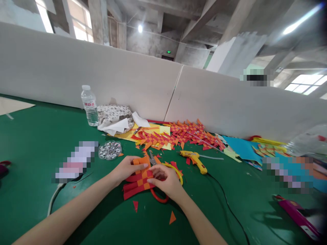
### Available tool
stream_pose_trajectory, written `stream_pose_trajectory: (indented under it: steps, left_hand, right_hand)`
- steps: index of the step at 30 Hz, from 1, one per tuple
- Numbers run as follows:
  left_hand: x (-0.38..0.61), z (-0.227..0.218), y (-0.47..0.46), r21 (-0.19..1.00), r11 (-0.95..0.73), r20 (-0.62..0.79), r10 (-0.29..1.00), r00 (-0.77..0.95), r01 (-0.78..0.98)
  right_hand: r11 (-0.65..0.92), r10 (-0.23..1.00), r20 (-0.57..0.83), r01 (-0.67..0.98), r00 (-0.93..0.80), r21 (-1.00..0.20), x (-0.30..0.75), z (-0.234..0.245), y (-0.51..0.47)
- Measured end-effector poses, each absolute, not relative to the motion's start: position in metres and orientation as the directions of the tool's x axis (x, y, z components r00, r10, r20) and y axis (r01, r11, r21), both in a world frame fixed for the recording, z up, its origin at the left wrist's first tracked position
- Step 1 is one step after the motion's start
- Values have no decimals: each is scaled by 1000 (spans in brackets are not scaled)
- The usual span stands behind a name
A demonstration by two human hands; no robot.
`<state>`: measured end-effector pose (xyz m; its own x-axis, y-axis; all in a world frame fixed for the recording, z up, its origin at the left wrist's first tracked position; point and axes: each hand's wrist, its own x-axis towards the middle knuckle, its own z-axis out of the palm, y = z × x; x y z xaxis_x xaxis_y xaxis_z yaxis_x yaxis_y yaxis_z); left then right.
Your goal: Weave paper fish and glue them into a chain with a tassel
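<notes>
Between my two hands is a woven piece of red and orange paper strips point(143, 177), checkered in the middle, with loose red strip ends at its lower left. My left hand point(131, 166) grips its upper left part, thumb across the orange strips. The fingers of my right hand point(163, 178) pinch its right edge. A pair of scissors point(181, 174) with yellow and red handles lies on the table behind and under my right hand, blades pointing away. Small red and orange paper scraps point(172, 217) lie about.
A yellow glue gun point(195, 160) with a black cord lies right of my hands. Behind are a pile of woven red-orange fish point(189, 132), a round container of googly eyes point(110, 150) and a water bottle point(90, 106). A magenta stapler-like tool point(297, 216) sits far right, before a white partition point(217, 98).
</notes>
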<state>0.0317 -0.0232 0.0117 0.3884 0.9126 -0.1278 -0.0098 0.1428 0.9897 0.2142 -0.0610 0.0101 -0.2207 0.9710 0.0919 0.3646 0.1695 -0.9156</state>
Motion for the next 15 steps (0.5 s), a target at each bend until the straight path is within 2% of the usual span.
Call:
stream_pose_trajectory:
  steps: [15]
  left_hand:
    - [32,6,-20,993,116,-111,910,400,11]
  right_hand:
    - [222,966,148,382,-212,-897,215,9,-60]
